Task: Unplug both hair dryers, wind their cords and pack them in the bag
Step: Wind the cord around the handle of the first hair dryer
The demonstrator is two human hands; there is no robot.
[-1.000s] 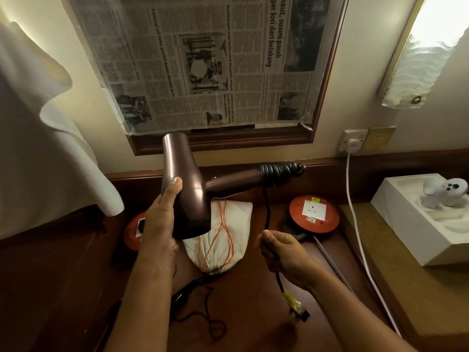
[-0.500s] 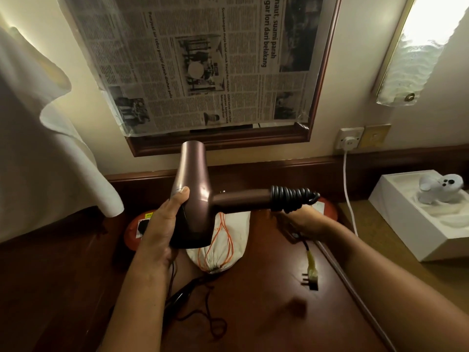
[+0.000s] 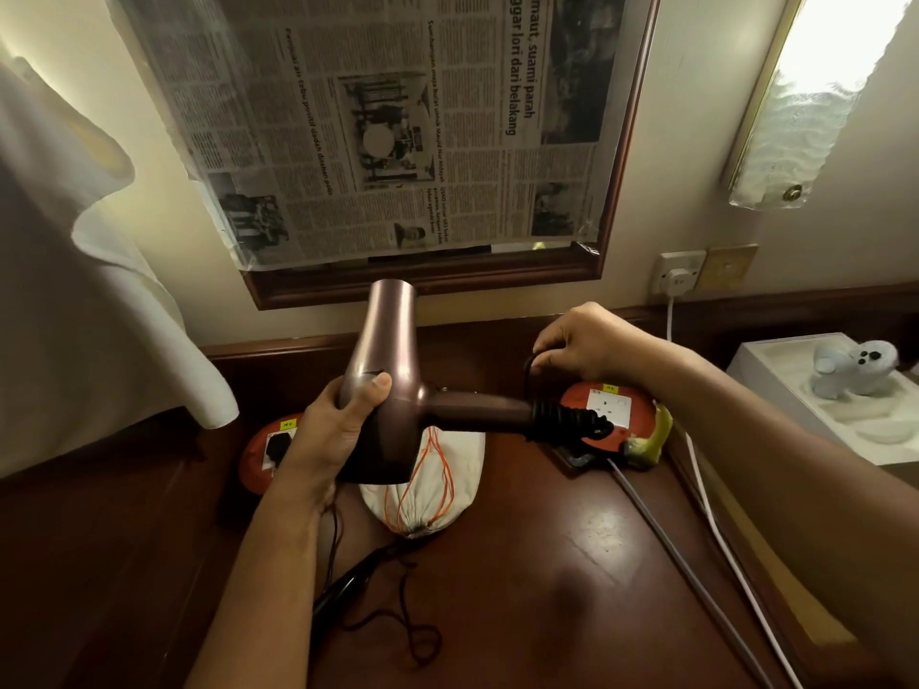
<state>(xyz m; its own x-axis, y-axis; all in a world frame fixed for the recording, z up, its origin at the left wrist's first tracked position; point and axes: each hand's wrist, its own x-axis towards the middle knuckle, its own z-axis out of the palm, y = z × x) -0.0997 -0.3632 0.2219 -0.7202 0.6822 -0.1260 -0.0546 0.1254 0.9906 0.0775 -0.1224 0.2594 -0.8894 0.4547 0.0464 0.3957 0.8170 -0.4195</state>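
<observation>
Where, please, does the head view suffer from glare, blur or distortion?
Head view: the wall lamp is blown out white; the yellow plug by the right hand is motion-smeared; wide-angle bending curves the mirror frame.

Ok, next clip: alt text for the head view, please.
A person's left hand grips a brown hair dryer by its body while the right hand loops its black cord around the handle's end. Below on the wooden desk lie a white drawstring bag and two orange socket reels.
</observation>
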